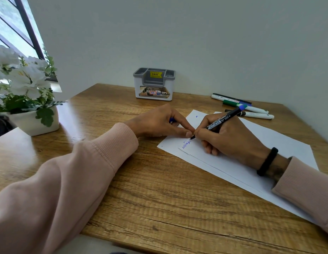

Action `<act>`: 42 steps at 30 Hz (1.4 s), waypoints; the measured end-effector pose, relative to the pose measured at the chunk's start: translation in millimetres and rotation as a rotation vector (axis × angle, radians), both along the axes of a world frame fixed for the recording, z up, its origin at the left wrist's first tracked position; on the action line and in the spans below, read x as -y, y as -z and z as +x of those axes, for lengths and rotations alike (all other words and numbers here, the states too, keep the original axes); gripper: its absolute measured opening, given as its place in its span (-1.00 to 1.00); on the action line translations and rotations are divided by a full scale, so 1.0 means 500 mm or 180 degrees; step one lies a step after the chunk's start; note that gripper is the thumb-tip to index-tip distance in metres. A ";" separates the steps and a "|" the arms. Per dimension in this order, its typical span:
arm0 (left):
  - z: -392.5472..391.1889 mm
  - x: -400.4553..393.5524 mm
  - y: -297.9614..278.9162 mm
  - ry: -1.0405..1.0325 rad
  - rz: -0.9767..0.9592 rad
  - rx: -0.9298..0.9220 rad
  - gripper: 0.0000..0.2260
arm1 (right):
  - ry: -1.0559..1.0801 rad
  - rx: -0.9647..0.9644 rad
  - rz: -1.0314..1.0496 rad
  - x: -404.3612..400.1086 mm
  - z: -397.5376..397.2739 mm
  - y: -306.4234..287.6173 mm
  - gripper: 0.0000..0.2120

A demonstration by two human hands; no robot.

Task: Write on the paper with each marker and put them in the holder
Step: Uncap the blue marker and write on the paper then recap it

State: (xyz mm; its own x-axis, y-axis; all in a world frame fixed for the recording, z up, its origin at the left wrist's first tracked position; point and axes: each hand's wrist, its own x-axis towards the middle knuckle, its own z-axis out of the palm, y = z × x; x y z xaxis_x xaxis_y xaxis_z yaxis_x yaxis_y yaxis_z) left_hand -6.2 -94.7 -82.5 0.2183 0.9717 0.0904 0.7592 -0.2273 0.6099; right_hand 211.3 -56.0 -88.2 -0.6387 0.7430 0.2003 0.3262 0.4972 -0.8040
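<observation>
Wood-grain brown tabletop [159, 189] fills the view beneath your arms in ribbed pink sleeves. White flat paper sheets [251, 162] lie at its right. Against the wall stands the grey and white plastic compartmented holder [153, 84], with a white pot of white flowers [27, 92] far left. Your left hand [159, 123] rests palm down, fingertips pinning the paper's edge, curled over a small blue cap [172, 120]. Your right hand [231, 136] grips the slim black marker with blue end [223, 119], its tip touching the paper by blue scribbles. Three other capped markers [247, 109] lie beyond.
</observation>
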 end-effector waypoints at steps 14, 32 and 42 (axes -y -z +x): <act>0.001 0.005 -0.002 0.0038 -0.0045 -0.0115 -0.80 | 0.0278 -0.1284 -0.1156 -0.018 0.011 -0.005 -0.94; -0.010 0.011 -0.015 -0.0486 -0.0472 0.1732 -0.62 | 0.0096 -0.1683 -0.0747 -0.018 0.015 0.004 -0.73; 0.000 0.042 -0.064 0.0107 -0.0762 -0.0302 -0.68 | 0.0452 -0.1358 -0.1438 -0.030 0.007 0.009 -0.60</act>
